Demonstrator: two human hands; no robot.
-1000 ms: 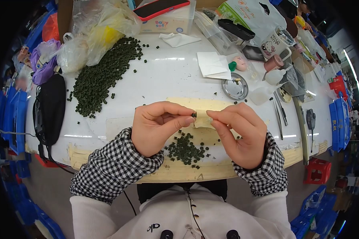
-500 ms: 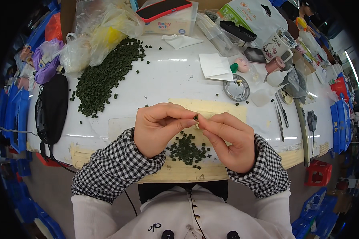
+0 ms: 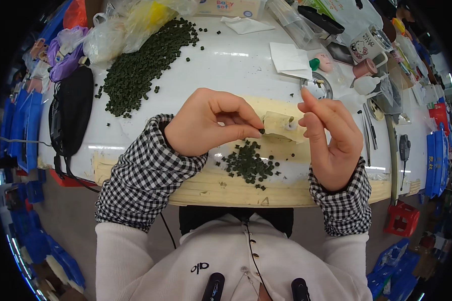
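Note:
My left hand [image 3: 213,123] pinches a small dark green piece [image 3: 262,131] between thumb and fingertips, above the near part of the table. To its right, my right hand [image 3: 335,140] is raised with its fingers apart, and I see nothing in it. Between the two hands sits a block wrapped in cream tape [image 3: 278,131], with a small pale peg [image 3: 290,123] standing on it. Just below the left fingertips lies a small pile of similar dark green pieces [image 3: 248,163]. A much larger heap of them [image 3: 145,70] spreads across the far left of the table.
Plastic bags [image 3: 105,42] and a black pouch [image 3: 73,125] lie on the left. Toward the far right are folded white tissue [image 3: 289,57], a round metal dish [image 3: 320,86], a thread spool [image 3: 364,68] and a white mug [image 3: 369,45]. Tweezers [image 3: 365,133] lie beyond my right hand.
My hands were together at one small piece and are now apart. The right hand has moved right and opened, uncovering the taped block. The whole view has shifted.

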